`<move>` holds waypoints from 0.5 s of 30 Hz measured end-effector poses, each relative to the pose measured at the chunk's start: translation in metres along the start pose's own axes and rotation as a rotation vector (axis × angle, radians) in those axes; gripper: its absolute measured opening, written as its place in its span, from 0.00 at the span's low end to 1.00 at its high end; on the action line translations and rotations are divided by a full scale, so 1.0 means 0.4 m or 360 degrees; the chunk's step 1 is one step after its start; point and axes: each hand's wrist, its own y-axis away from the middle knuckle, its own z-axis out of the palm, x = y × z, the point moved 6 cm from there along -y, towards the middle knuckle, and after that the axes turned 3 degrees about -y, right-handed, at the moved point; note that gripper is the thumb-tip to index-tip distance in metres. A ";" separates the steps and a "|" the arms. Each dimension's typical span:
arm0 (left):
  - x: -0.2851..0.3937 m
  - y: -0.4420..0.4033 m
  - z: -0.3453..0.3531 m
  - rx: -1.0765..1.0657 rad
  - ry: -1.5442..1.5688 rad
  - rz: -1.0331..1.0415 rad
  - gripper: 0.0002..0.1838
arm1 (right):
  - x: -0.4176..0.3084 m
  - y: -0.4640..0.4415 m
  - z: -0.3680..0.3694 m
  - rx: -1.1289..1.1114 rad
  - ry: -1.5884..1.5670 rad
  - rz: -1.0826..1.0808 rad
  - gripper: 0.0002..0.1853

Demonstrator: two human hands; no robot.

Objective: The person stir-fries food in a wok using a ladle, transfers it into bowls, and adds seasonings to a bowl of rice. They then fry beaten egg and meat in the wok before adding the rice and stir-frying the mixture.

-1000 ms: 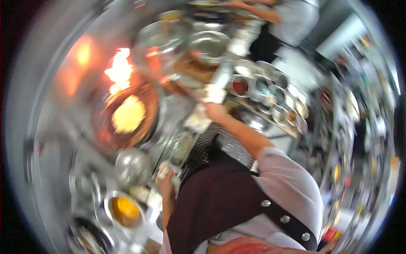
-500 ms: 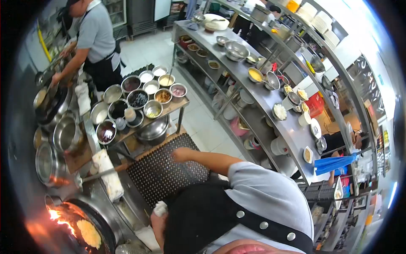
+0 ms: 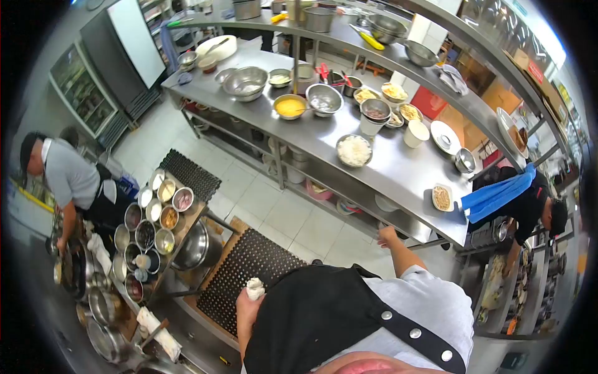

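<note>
left hand [image 3: 248, 308] is closing around a bunched white cloth [image 3: 255, 288], lower middle of frame, with the top end poking out above the fist; bunching is probably giving a thick pad against heat or grease while needing only one hand

right hand [image 3: 387, 237] is hanging by the near edge of the steel counter [image 3: 405, 181], right of centre; no held thing is showing, can't tell if fingers are sitting apart or together, or if they're touching the edge

on the counter, white food [image 3: 354, 151] in a bowl and a small tray [image 3: 443, 197] are sitting toward the near side, likely for easy reach from the aisle; yellow liquid [image 3: 289, 105] is sitting in a bowl further up-left, probably because deep walls are keeping it from slopping

blue cloth [image 3: 498, 194] is draping at the counter's right end, presumably staying handy there

left of centre, open tubs [image 3: 164, 252] are crowding a stand [image 3: 183, 227], uncovered, likely for quick scooping; a holed mat [image 3: 249, 255] is covering floor beside it, probably for grip and drainage
</note>
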 end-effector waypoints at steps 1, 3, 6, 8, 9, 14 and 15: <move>0.043 -0.021 0.029 0.0037 0.0079 0.0043 0.22 | -0.044 -0.022 0.032 -0.0170 0.0294 -0.0299 0.13; 0.129 -0.052 0.077 0.0043 0.0126 0.0075 0.21 | -0.188 0.078 0.084 -0.0288 0.0196 -0.0495 0.13; 0.191 -0.091 0.122 -0.0004 0.0147 0.0046 0.21 | -0.400 0.129 0.141 -0.0526 -0.0068 -0.0819 0.12; 0.179 -0.136 0.131 0.0004 0.0101 0.0137 0.21 | -0.537 0.183 0.151 -0.0588 -0.0274 -0.0732 0.13; 0.189 -0.151 0.125 0.0031 0.0115 0.0230 0.21 | -0.584 0.177 0.158 -0.0589 -0.0320 -0.0766 0.14; 0.156 -0.154 0.072 0.0210 0.0590 -0.0309 0.20 | -0.746 0.157 0.107 -0.0358 -0.0661 -0.0690 0.12; 0.157 -0.148 0.077 0.0198 0.0585 -0.0321 0.20 | -0.768 0.146 0.083 -0.0239 -0.0712 -0.0782 0.12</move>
